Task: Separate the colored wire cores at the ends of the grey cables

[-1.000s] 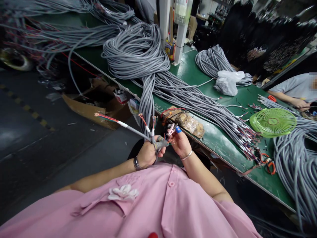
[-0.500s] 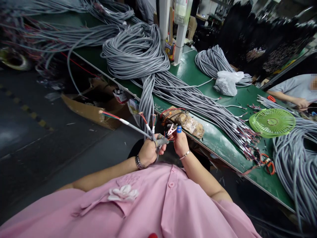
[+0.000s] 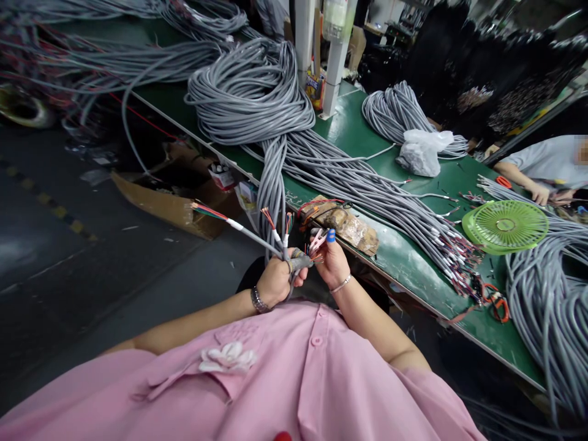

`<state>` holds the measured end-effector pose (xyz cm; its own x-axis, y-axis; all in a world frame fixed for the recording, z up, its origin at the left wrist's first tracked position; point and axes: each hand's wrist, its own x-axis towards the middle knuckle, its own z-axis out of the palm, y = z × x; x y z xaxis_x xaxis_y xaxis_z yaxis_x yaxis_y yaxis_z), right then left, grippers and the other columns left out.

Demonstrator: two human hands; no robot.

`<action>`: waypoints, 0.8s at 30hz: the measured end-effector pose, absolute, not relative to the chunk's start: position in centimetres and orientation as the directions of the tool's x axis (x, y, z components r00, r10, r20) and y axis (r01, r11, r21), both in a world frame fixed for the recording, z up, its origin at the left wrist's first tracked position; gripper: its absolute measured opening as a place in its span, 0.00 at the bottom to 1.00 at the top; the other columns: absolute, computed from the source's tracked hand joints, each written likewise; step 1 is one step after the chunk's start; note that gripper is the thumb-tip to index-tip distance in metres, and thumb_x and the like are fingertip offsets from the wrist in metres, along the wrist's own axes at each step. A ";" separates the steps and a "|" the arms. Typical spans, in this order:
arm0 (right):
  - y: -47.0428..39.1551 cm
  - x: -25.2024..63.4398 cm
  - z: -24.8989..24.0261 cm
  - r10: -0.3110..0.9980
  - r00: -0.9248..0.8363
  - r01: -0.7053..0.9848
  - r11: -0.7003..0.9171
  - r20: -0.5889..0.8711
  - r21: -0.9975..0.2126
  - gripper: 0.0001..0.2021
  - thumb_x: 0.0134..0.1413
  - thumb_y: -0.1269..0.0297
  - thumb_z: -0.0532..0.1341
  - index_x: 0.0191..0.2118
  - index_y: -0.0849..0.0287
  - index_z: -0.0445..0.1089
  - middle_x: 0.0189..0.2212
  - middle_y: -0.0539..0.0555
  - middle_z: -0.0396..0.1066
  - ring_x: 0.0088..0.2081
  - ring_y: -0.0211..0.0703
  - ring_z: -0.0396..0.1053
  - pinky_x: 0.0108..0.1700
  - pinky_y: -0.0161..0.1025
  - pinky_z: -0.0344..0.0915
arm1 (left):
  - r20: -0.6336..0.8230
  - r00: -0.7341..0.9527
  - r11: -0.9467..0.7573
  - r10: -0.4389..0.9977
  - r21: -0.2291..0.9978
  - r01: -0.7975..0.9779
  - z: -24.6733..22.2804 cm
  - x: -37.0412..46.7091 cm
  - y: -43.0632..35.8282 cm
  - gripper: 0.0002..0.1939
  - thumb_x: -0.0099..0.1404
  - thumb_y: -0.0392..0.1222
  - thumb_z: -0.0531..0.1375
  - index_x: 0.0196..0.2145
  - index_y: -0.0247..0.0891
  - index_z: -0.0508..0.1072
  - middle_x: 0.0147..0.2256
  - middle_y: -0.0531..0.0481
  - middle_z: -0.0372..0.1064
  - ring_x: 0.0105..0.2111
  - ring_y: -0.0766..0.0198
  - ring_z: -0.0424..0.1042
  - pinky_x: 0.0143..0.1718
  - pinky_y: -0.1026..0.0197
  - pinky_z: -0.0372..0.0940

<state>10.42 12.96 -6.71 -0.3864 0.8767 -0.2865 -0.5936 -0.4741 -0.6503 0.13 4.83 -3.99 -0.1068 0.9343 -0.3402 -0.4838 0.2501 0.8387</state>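
Observation:
My left hand (image 3: 274,282) is closed around several grey cables (image 3: 257,240), whose stripped ends show coloured wires at the upper left. Under its fingers a grey taped piece (image 3: 299,263) points right, with thin coloured wires coming out of its end. My right hand (image 3: 333,263), with blue wrapping on a fingertip, grips a small pinkish clip-like tool (image 3: 316,243) close to those wire ends. More grey cables hang from the bench just behind my left hand.
The green bench (image 3: 342,131) carries a big grey cable coil (image 3: 250,95), a wrapped wooden block (image 3: 351,228), a green fan (image 3: 505,226) and orange-handled scissors (image 3: 500,306). A cardboard box (image 3: 160,205) lies below at left. Another person's hand (image 3: 539,193) shows at right.
My right hand has shifted slightly, and the tool in it has tilted a little. My left hand keeps its hold on the cables. The other person's hand has moved slightly left.

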 end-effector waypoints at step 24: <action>9.2 13.8 -3.8 0.817 -0.546 -0.010 -0.228 -0.186 -0.974 0.13 0.42 0.56 0.69 0.29 0.60 0.69 0.24 0.47 0.66 0.25 0.34 0.59 0.27 0.33 0.57 | -0.243 -0.052 0.230 0.969 0.955 -0.186 -6.2 -0.9 2.7 0.09 0.56 0.41 0.62 0.22 0.35 0.68 0.17 0.53 0.66 0.15 0.70 0.63 0.16 0.69 0.59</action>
<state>13.77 9.24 -3.83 -0.5462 0.8167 -0.1863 -0.0096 -0.2285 -0.9735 -0.91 2.69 -6.23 -0.0520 0.9686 -0.2431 -0.1859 0.2298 0.9553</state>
